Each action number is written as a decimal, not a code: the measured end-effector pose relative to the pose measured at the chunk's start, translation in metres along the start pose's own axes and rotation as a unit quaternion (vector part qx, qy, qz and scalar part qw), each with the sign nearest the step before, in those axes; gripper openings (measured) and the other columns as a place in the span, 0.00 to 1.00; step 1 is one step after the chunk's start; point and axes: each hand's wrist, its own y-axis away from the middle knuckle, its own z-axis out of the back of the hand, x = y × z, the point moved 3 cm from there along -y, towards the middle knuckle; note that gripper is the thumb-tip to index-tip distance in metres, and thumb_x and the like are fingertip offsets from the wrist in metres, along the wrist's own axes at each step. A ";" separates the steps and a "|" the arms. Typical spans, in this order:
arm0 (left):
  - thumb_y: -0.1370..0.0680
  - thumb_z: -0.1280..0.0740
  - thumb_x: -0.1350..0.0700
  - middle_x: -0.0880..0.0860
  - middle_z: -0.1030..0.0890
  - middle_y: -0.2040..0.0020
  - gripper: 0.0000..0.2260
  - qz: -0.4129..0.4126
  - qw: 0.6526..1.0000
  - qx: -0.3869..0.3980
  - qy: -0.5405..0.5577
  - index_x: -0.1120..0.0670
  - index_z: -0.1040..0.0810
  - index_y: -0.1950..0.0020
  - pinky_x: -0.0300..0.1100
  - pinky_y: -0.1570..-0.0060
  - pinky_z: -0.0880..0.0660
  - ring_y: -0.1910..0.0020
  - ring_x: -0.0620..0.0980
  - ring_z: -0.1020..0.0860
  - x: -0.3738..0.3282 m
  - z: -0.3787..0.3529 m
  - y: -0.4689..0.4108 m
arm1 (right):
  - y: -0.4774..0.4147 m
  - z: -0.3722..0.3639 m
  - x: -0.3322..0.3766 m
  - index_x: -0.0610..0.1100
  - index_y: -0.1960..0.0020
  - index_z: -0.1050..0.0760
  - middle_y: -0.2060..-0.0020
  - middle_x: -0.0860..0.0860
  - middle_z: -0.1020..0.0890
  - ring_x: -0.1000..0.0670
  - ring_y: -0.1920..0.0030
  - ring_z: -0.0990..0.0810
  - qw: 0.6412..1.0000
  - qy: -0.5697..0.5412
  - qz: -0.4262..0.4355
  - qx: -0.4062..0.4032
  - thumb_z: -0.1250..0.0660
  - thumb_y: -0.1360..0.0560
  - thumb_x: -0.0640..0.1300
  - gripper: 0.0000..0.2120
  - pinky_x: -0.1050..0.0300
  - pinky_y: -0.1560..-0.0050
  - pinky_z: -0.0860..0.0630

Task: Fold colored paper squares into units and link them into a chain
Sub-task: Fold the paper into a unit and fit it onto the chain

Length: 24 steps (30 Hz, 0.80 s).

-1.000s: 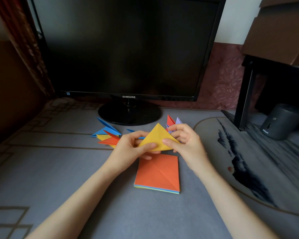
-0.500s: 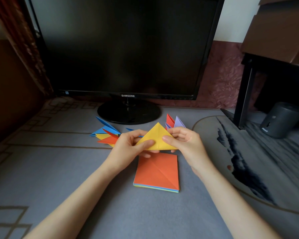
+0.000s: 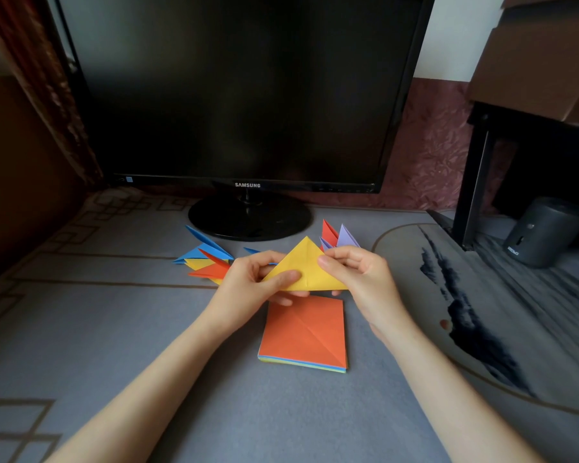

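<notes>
Monitor (image 3: pixel 244 95): black plastic; dark screen with a faint gloss.
Stand (image 3: pixel 249 218): glossy black plastic disc under the monitor.
Triangle (image 3: pixel 310 269): smooth matt yellow paper, sharply creased, in front of the monitor.
Stack (image 3: pixel 305 332): thin matt paper nearer than the triangle; the orange top sheet has a diagonal crease.
Units (image 3: pixel 208 259): matt blue, yellow and orange paper, crisp folds, front-left of the monitor.
Counter (image 3: pixel 114 329): grey matt cover, cloth-like, with printed brown lines.
Mat (image 3: pixel 482 295): right of the monitor, smooth, slight sheen, inky print.
Cylinder (image 3: pixel 542 232): far right of the monitor, dark grey, matt, looks plastic.
Curtain (image 3: pixel 47 78): left of the monitor, reddish rough cloth.
Wall (image 3: pixel 438 145): behind the monitor, maroon, embossed.
Box (image 3: pixel 542 55): above the cylinder, matt brown cardboard.
</notes>
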 end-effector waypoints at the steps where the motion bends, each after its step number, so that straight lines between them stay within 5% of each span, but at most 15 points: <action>1: 0.24 0.34 0.63 0.59 0.15 0.56 0.06 0.001 1.000 0.000 0.000 0.60 0.23 0.47 0.39 0.62 0.20 0.57 0.54 0.16 0.000 0.000 0.000 | 0.000 0.000 0.000 0.45 0.58 0.21 0.66 0.51 0.20 0.58 0.66 0.23 1.000 0.001 -0.001 -0.001 0.31 0.26 0.39 0.03 0.62 0.70 0.27; 13: 0.24 0.34 0.63 0.59 0.15 0.57 0.05 0.013 1.000 -0.007 0.009 0.58 0.22 0.49 0.39 0.62 0.20 0.57 0.55 0.16 -0.001 -0.001 0.001 | 0.000 0.000 -0.001 0.44 0.57 0.21 0.65 0.52 0.20 0.57 0.64 0.23 1.000 0.007 -0.001 -0.002 0.31 0.26 0.39 0.02 0.61 0.69 0.26; 17: 0.30 0.28 0.58 0.59 0.15 0.58 0.11 0.027 1.000 -0.008 0.003 0.58 0.22 0.50 0.40 0.62 0.19 0.58 0.55 0.16 -0.003 -0.003 0.002 | 0.000 0.000 -0.001 0.44 0.57 0.21 0.66 0.53 0.19 0.57 0.65 0.23 1.000 0.009 0.002 0.000 0.31 0.26 0.39 0.02 0.62 0.70 0.27; 24: 0.32 0.25 0.64 0.58 0.15 0.62 0.12 0.036 0.998 -0.026 -0.049 0.59 0.22 0.52 0.39 0.61 0.20 0.61 0.51 0.16 0.000 -0.001 0.001 | 0.003 -0.003 0.000 0.44 0.57 0.21 0.66 0.52 0.20 0.59 0.66 0.23 1.000 0.007 0.001 0.006 0.31 0.26 0.40 0.01 0.63 0.69 0.26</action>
